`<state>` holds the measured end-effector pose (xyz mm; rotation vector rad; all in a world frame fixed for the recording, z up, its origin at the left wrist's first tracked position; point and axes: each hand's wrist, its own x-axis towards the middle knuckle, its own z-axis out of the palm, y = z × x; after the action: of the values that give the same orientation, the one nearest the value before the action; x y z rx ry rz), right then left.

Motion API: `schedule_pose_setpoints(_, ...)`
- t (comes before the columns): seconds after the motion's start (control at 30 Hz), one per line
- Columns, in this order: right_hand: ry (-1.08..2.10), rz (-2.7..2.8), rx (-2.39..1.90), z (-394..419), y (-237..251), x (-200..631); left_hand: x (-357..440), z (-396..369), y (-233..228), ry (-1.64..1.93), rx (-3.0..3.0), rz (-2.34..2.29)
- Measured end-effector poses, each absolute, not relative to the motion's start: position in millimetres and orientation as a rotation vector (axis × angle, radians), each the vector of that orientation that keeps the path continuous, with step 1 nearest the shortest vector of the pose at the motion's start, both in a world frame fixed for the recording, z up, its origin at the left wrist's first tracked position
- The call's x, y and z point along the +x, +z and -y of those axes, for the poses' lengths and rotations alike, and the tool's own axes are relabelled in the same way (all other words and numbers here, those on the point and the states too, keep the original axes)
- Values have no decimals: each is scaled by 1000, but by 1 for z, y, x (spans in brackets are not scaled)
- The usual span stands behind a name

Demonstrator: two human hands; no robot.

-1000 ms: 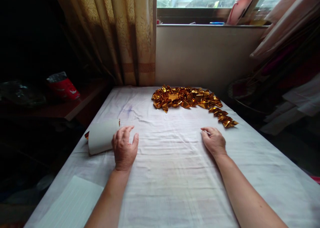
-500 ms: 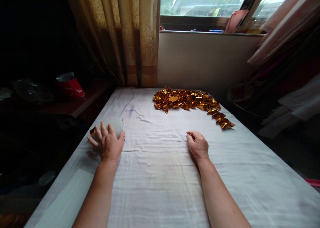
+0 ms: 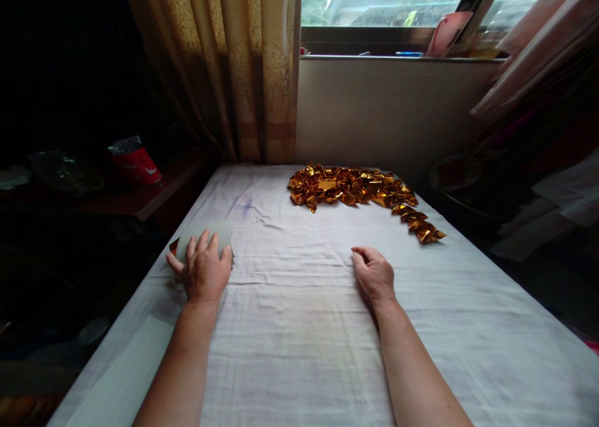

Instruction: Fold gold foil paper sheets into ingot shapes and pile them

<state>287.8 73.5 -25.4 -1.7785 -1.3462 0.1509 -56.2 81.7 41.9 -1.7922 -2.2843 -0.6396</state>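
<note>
The left hand [image 3: 204, 271] lies palm down over a curled roll of pale grey sheet with a gold foil underside [image 3: 206, 235], fingers spread across the curve and resting on it rather than closed around it. The roll sits near the left edge of the bench [image 3: 299, 352], which is covered in a creased white cloth; a sliver of gold shows at the roll's left end. The right hand [image 3: 374, 274] rests on the cloth well apart from the roll, fingers loosely curled and gripping nothing.

Judging by this, the step in hand is taking up the roll of foil-backed sheet. The next move calls for the fingers to wrap round the curl and lift it lightly, since thin foil paper creases easily.

Toward the far side of the bench lies a long heap of folded gold foil pieces [image 3: 355, 193], trailing off to the right. A flat white ruled sheet [image 3: 121, 377] lies at the near left corner. Beyond the bench hang patterned tan curtains [image 3: 243, 71] beside a window. A red packet [image 3: 135, 163] sits on a dark side shelf to the left.
</note>
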Motion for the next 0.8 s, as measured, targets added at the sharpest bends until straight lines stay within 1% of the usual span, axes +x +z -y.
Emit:
schedule_pose_setpoints(0.43,169,1342,-1790,-75,-27,290,-55,-82,35,-598,-1861,2245)
schedule_pose_setpoints(0.8,190,1327,-1804,-76,-27,290,-58,-81,47,-630,-1891,2265)
